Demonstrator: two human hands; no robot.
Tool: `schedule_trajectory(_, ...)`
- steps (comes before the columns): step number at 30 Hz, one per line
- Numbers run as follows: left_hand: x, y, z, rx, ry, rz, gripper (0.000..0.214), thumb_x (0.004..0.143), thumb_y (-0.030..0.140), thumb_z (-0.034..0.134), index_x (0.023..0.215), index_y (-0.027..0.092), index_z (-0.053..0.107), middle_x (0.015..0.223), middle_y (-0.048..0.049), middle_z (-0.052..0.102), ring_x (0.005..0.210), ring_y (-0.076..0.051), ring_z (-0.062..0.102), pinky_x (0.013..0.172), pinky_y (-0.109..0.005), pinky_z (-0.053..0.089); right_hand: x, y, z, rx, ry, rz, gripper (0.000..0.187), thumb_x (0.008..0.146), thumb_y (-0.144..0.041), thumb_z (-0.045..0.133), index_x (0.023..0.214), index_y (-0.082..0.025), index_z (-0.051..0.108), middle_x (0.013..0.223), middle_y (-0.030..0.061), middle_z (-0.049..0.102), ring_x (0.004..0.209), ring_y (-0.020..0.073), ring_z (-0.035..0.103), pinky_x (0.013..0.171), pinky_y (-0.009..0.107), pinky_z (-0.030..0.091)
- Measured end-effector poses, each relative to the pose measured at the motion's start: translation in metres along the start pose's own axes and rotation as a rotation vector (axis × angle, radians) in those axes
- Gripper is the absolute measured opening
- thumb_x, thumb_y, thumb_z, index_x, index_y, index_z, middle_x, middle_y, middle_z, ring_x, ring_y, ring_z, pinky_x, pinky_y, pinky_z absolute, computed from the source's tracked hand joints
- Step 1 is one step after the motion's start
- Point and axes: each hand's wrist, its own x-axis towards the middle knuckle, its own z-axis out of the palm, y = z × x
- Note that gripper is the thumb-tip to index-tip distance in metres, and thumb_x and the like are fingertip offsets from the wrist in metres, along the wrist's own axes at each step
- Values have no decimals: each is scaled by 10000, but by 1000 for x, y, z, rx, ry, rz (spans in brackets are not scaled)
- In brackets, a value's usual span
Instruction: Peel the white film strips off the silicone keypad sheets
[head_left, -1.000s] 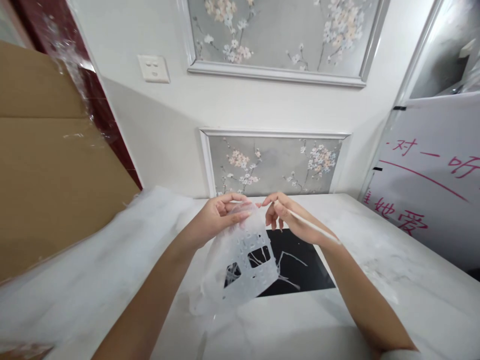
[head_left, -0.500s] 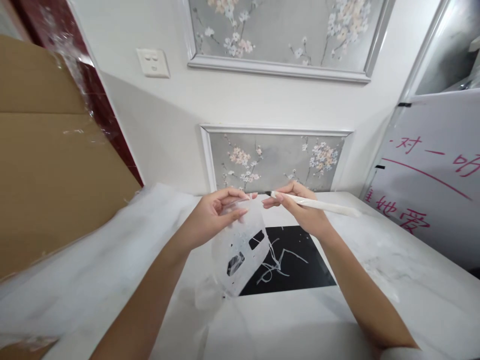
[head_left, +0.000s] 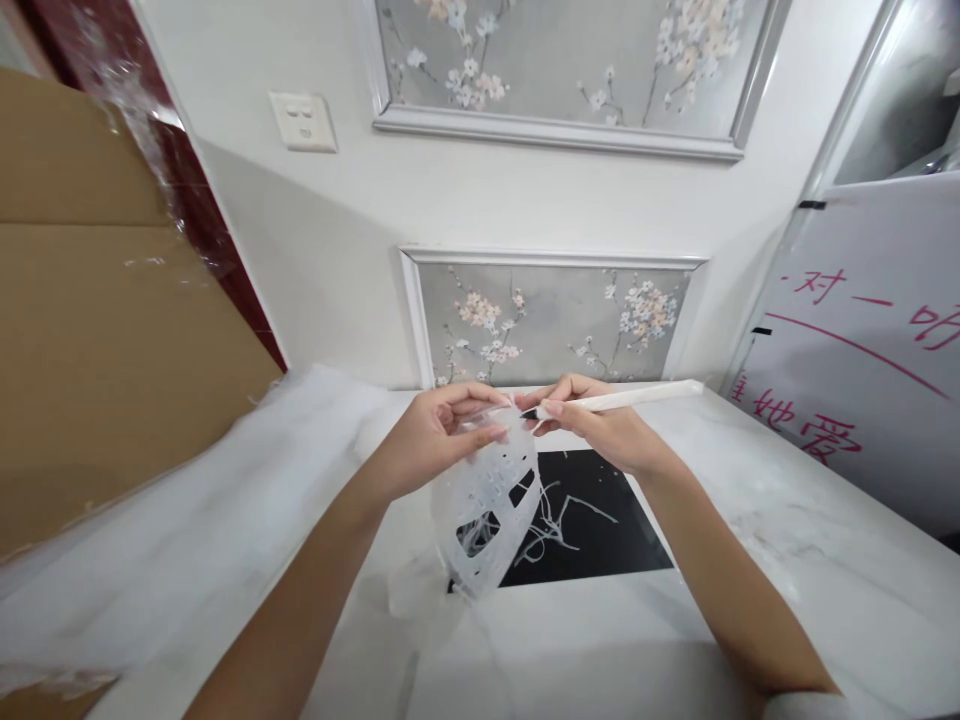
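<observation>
My left hand (head_left: 454,430) grips the upper edge of a translucent white plastic piece (head_left: 480,490) between thumb and fingers. The piece hangs tilted, with two larger cut-out windows and several small holes. In my right hand (head_left: 592,415) is a white pen-shaped tool (head_left: 645,396) with a dark pointed tip. That tip is at the piece's upper right edge, close to my left fingertips; whether it touches cannot be made out. Below lies a black mat (head_left: 622,540), partly behind the plastic piece, with thin curled whitish strips (head_left: 555,525) on it.
The white marbled table (head_left: 750,600) meets a wall with framed floral panels (head_left: 555,320). Cloudy clear plastic wrapping (head_left: 247,500) covers the left side, beside a large cardboard sheet (head_left: 97,330). At right stands a whiteboard (head_left: 885,370) with red writing.
My right hand has moved slightly left, bringing the tool tip from a gap to the plastic piece's edge. The piece has turned a little in my left hand.
</observation>
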Motion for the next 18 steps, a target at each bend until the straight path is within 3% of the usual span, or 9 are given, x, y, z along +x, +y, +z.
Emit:
schedule_trajectory(5, 1, -2, 0, 11, -11, -14, 276, 712, 354, 720, 937, 208, 653, 1121, -73, 663, 862, -188, 653, 483, -169, 482, 0, 2, -1, 5, -4, 14, 271, 812, -395, 619, 729, -164, 506, 911, 66, 684, 887, 162, 650, 819, 375, 529)
schedule_trajectory(11, 0, -2, -2, 40, -2, 6, 249, 722, 351, 716, 924, 208, 691, 1015, -56, 680, 666, -110, 616, 482, -170, 477, 0, 0, 0, -32, -10, 4, 255, 843, -384, 579, 736, -170, 490, 908, 57, 683, 839, 146, 657, 830, 369, 523)
schedule_trajectory(15, 2, -3, -1, 26, 30, 54, 241, 715, 359, 711, 888, 191, 697, 954, -57, 640, 673, -127, 621, 515, -208, 500, -4, -2, 6, -285, 87, -49, 201, 863, -364, 544, 782, -182, 518, 974, 62, 673, 900, 159, 633, 840, 353, 485)
schedule_trajectory(18, 5, -3, 1, 57, 56, -19, 273, 724, 374, 698, 933, 199, 681, 861, -47, 649, 705, -149, 642, 586, -230, 526, -6, 1, 12, -452, 162, -85, 142, 876, -326, 515, 813, -200, 530, 1016, 54, 659, 956, 172, 605, 824, 335, 464)
